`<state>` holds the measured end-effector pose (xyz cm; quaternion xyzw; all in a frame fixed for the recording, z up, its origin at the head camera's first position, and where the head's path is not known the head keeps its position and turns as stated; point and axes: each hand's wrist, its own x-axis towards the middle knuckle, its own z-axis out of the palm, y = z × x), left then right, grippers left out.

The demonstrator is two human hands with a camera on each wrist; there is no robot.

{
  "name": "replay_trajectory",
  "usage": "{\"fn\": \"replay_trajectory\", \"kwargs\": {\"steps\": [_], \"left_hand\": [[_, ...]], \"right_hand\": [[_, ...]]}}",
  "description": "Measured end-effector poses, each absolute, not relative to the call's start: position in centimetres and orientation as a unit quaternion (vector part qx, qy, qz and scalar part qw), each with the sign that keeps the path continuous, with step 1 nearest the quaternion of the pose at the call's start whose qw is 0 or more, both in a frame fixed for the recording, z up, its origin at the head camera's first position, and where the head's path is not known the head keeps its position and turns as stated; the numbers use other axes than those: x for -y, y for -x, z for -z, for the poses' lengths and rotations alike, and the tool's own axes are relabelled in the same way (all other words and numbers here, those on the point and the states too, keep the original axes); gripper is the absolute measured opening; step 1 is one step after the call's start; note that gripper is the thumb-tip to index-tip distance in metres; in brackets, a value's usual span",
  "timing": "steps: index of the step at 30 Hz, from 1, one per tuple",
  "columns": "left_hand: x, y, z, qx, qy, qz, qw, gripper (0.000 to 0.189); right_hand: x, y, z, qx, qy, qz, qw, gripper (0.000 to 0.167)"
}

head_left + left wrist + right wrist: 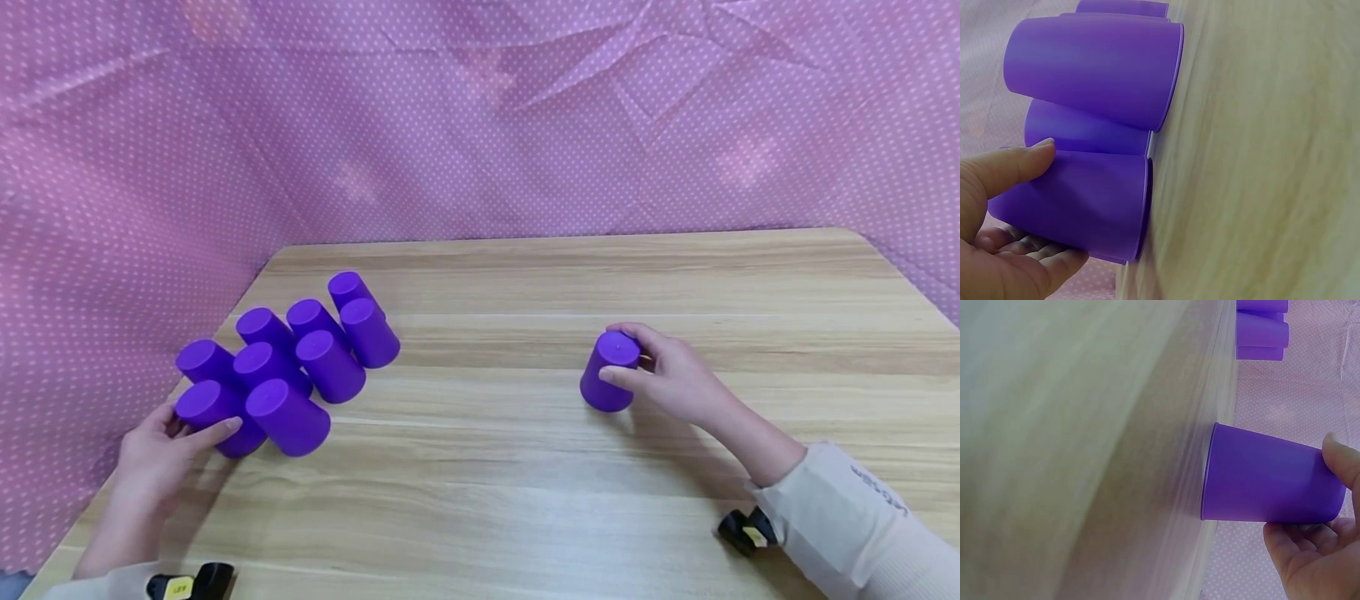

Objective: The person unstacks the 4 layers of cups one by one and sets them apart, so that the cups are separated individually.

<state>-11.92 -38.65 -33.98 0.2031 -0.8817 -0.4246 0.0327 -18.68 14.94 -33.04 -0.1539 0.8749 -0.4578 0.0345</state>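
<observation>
Several plain purple cups stand upside down in a close cluster on the left of the table. My left hand (153,458) grips the cup (210,408) at the cluster's near left corner, thumb on the near side, fingers round the far left side. Its neighbour, another purple cup (288,421), stands just to the right. Well away on the right, my right hand (678,379) holds a single upside-down purple cup (606,387) between thumb and fingers near its base. In the right wrist view this cup's (1266,478) rim is down by the tabletop; whether it touches is unclear.
The wood-grain table (480,492) spreads between the two hands. Behind it and along its left side hangs a pink dotted cloth (465,125). The far cups (348,287) of the cluster reach toward the table's back. Black straps with small devices are on both wrists.
</observation>
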Motion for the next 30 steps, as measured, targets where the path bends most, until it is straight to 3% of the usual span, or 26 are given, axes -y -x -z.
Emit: {"fn": "replay_trajectory", "kwargs": {"steps": [7, 19, 30], "left_hand": [[38.74, 11.91, 34.26, 0.883, -0.19, 0.428, 0.043, 0.079], [38.68, 11.67, 33.81, 0.897, -0.193, 0.397, 0.004, 0.083], [38.92, 11.79, 33.43, 0.928, -0.164, 0.333, 0.016, 0.077]], "right_hand": [[-14.9, 18.6, 33.01, -0.875, 0.155, 0.458, 0.034, 0.05], [-14.98, 18.55, 33.14, -0.877, 0.151, 0.454, 0.038, 0.052], [-15.05, 18.51, 32.91, -0.874, 0.159, 0.458, 0.035, 0.052]]}}
